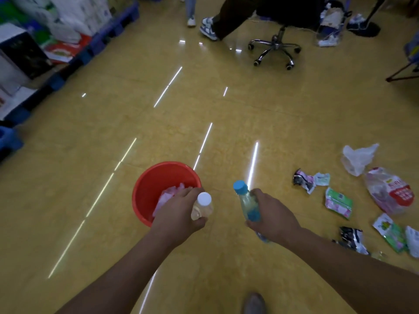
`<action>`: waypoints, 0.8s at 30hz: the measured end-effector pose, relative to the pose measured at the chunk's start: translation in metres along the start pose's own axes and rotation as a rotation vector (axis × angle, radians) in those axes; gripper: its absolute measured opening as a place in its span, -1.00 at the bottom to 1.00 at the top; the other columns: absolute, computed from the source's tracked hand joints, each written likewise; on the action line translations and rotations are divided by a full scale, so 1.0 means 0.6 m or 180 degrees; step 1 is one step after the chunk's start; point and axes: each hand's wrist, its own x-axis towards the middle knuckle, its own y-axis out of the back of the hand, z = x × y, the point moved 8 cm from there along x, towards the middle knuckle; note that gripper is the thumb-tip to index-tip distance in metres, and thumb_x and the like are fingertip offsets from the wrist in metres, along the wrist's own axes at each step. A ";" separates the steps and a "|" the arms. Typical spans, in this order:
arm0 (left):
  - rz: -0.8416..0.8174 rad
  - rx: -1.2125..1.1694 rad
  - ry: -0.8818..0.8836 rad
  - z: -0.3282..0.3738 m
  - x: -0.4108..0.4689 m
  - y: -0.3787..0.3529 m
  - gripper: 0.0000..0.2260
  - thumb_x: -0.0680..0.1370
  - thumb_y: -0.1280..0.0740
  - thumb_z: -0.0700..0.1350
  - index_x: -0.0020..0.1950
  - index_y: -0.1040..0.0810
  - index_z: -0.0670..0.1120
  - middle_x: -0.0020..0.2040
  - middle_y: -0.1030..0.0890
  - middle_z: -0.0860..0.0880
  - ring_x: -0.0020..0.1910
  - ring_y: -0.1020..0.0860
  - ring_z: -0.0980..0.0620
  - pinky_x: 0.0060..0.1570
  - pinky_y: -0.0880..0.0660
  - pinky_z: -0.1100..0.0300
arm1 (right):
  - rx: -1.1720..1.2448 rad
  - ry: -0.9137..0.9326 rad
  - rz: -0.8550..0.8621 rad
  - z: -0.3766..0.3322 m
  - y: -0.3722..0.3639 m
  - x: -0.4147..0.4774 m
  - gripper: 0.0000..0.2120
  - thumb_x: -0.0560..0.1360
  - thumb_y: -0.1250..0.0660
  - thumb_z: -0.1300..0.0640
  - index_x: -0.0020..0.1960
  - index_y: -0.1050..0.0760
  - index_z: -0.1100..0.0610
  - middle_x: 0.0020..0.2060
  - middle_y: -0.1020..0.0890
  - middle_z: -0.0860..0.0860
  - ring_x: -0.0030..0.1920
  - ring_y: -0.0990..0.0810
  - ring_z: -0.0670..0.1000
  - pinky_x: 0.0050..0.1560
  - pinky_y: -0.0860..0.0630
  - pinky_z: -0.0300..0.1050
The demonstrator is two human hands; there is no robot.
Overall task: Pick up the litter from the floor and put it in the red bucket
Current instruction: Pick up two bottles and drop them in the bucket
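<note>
Holding anything in those hands?

Both are full. The left hand (179,211) grips a white-capped bottle (203,206). The right hand (272,217) grips a blue-capped bottle (246,202), its long axis tilted, cap pointing forward and left.

Where's the red bucket (145,196)?

On the floor (204,98), ahead and left of both. The left hand overlaps its near right rim, so it's nearer; the right stands apart from it.

Next?

Probably the left drops first. Wrappers (337,202) lie off to the right.

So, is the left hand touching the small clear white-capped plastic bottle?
Touching. The head view shows the left hand gripping the white-capped clear bottle.
</note>
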 end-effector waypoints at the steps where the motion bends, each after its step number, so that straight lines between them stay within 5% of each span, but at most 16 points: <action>1: 0.0063 -0.0021 0.0039 -0.013 0.000 0.006 -0.40 0.36 -0.48 0.06 0.38 -0.41 0.12 0.31 -0.49 0.12 0.30 -0.44 0.09 0.19 -0.44 0.09 | 0.0010 0.0058 -0.0012 -0.014 -0.004 0.015 -0.36 0.34 -0.45 -0.10 0.30 -0.19 -0.13 0.08 -0.54 -0.07 0.01 -0.55 0.02 -0.09 -0.56 0.01; 18: 0.0440 -0.0209 0.0939 -0.177 0.069 0.038 -0.44 0.42 -0.47 -0.02 0.38 -0.35 0.11 0.27 -0.47 0.13 0.18 -0.50 0.09 -0.05 -0.38 0.29 | 0.0268 0.0900 -0.0531 -0.160 -0.042 0.276 -0.51 0.42 -0.40 -0.03 0.26 -0.28 -0.09 -0.03 -0.54 -0.05 -0.06 -0.54 0.00 -0.17 -0.47 -0.09; 24: 0.0606 -0.0321 0.1233 -0.231 0.084 0.027 -0.45 0.43 -0.48 0.06 0.35 -0.34 0.18 0.24 -0.48 0.20 0.12 -0.50 0.16 -0.10 -0.38 0.32 | 0.0361 0.1078 -0.0712 -0.181 -0.073 0.345 -0.61 0.45 -0.36 -0.05 0.22 -0.32 -0.06 -0.05 -0.58 -0.03 -0.06 -0.56 0.03 -0.08 -0.53 0.05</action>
